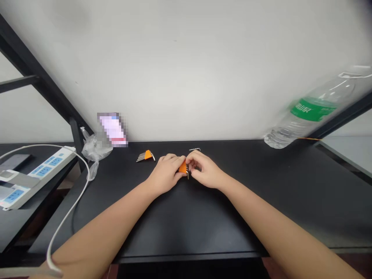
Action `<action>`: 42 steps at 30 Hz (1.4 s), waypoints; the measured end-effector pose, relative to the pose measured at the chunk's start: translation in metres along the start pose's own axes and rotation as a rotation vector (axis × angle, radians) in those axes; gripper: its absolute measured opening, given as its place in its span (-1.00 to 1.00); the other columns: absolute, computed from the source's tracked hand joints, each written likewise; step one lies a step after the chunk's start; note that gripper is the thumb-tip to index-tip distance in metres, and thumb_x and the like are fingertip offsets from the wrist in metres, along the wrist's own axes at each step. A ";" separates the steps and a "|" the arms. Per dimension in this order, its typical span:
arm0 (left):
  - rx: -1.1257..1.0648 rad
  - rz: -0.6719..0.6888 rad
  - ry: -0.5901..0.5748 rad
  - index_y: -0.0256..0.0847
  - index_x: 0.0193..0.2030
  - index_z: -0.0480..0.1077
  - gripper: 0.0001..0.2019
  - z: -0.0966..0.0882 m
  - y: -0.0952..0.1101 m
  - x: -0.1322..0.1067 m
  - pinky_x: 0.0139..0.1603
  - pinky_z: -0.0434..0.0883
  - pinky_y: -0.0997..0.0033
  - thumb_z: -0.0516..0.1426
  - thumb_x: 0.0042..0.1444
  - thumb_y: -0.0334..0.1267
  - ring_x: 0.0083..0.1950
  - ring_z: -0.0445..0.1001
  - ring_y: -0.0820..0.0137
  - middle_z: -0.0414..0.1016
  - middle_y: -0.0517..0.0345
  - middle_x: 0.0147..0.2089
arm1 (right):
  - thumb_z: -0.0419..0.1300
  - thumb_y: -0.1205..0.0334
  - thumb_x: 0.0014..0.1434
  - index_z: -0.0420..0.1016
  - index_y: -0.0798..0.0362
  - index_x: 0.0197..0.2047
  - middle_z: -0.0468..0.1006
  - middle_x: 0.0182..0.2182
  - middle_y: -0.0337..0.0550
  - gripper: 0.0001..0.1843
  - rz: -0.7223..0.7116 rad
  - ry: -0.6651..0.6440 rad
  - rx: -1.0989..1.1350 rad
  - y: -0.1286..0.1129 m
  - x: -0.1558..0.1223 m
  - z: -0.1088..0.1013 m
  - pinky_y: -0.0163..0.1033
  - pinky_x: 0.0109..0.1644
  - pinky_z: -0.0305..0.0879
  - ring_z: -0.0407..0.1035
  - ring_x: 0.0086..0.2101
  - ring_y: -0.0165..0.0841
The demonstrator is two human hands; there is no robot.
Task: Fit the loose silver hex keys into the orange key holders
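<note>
Both my hands meet at the middle of a black table [261, 201]. My left hand [166, 173] is closed round an orange hex-key holder [183, 167]. My right hand [203, 169] pinches the metal keys sticking out of that holder. A second orange holder with hex keys [146, 155] lies on the table just left of my hands. One loose hex key [194, 149] lies behind my right hand near the wall.
A clear water bottle with a green label [312, 112] stands at the back right. A crumpled plastic bag [94, 149] lies at the back left. On a side surface to the left sits a white power strip [31, 174], its cable [68, 217] hanging down past the table's edge.
</note>
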State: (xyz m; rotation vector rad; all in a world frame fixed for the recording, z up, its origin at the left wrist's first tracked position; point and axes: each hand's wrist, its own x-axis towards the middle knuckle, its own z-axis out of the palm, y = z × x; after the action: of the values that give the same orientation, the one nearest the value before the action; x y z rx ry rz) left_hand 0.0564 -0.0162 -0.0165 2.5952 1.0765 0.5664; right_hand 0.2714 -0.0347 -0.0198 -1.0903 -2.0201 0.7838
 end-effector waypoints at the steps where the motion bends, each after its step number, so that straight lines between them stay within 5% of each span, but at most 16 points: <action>1: -0.005 0.007 -0.009 -0.08 0.06 0.37 -0.74 0.000 0.000 0.000 0.14 0.31 0.13 0.24 0.28 -0.19 0.14 0.40 0.14 0.53 0.07 -0.01 | 0.09 0.46 0.17 0.37 0.02 -0.09 0.43 -0.18 -0.16 -0.75 0.020 -0.001 0.062 0.006 0.002 -0.001 -0.21 -0.14 0.42 0.43 -0.24 -0.35; 5: -0.005 0.012 -0.045 -0.09 0.24 0.27 -0.60 0.003 -0.001 -0.001 0.12 0.34 0.13 0.21 0.32 -0.16 0.06 0.44 0.16 0.54 0.06 0.00 | 0.08 0.28 0.33 0.49 0.03 0.03 0.45 -0.05 -0.07 -0.74 0.133 0.121 -0.189 0.039 0.009 -0.015 -0.12 0.01 0.40 0.42 -0.15 -0.30; 8: 0.016 -0.011 -0.066 -0.10 0.27 0.25 -0.59 0.004 -0.004 -0.001 0.06 0.37 0.15 0.17 0.35 -0.12 -0.01 0.47 0.17 0.55 0.04 0.00 | 0.15 0.07 0.35 0.42 -0.06 0.33 0.33 0.15 0.09 -0.49 0.250 0.083 -0.565 0.063 0.011 -0.026 0.06 0.13 0.32 0.36 0.02 -0.11; 12: 0.040 -0.048 -0.060 -0.12 0.26 0.24 -0.60 0.005 -0.006 0.000 0.01 0.38 0.16 0.15 0.36 -0.10 -0.01 0.48 0.15 0.54 0.01 0.00 | 0.09 -0.10 0.39 0.36 -0.18 0.40 0.30 0.19 0.14 -0.42 0.330 0.014 -0.790 0.078 0.012 -0.028 0.14 0.08 0.31 0.28 0.09 0.04; 20: 0.025 -0.072 -0.047 -0.10 0.19 0.28 -0.64 0.005 -0.006 0.000 -0.04 0.38 0.17 0.18 0.34 -0.09 -0.02 0.50 0.12 0.55 0.02 -0.03 | 0.09 0.20 0.41 0.65 -0.02 0.03 0.49 0.00 0.09 -0.69 0.210 -0.043 -0.912 0.054 0.006 -0.023 -0.13 -0.14 0.31 0.34 -0.08 -0.13; 26: 0.012 -0.085 -0.044 -0.10 0.17 0.28 -0.68 0.002 -0.005 0.000 -0.08 0.38 0.20 0.17 0.34 -0.12 -0.06 0.51 0.14 0.55 0.04 -0.04 | 0.14 0.39 0.30 0.57 0.07 -0.35 0.51 -0.30 0.01 -0.78 0.248 -0.082 -0.950 0.031 0.001 -0.016 -0.22 -0.39 0.13 0.36 -0.38 -0.30; 42: 0.025 -0.079 -0.027 -0.10 0.20 0.28 -0.64 0.003 -0.008 0.002 -0.05 0.40 0.18 0.19 0.33 -0.11 -0.05 0.51 0.14 0.54 0.04 -0.03 | 0.15 0.45 0.15 0.38 0.02 -0.40 0.50 -0.37 -0.12 -0.85 0.287 -0.074 -0.837 0.002 -0.006 -0.029 -0.22 -0.40 0.05 0.32 -0.44 -0.33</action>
State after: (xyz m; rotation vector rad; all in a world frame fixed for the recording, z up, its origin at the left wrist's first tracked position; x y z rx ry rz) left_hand 0.0540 -0.0093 -0.0218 2.5605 1.1791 0.5014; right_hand 0.2979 -0.0338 -0.0063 -1.8573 -2.3418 0.0642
